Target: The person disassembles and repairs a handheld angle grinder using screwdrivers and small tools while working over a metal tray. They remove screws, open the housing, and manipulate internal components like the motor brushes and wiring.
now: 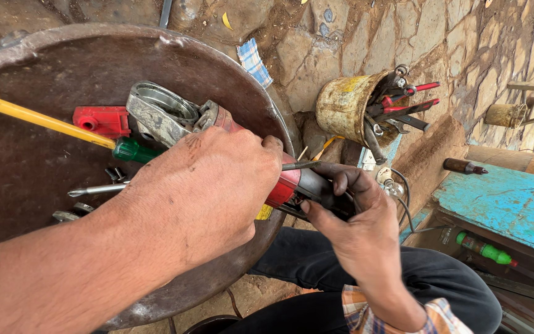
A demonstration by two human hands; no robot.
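Note:
A red angle grinder (283, 185) with a grey metal guard (162, 114) lies across the rim of a big round rusty metal pan (44, 62). My left hand (205, 192) is clamped over the grinder's body and hides most of it. My right hand (356, 232) grips the dark rear end of the grinder, just past the pan's edge. A thin metal rod (302, 165) sticks out between the two hands; which hand holds it is unclear.
In the pan lie a red plastic part (102, 120), a green-handled screwdriver (132, 150) with a yellow stick (38, 117) over it, and small metal bits (94, 190). A rusty can (344, 105) holding pliers stands on the stone floor. A blue bench (508, 204) is at right.

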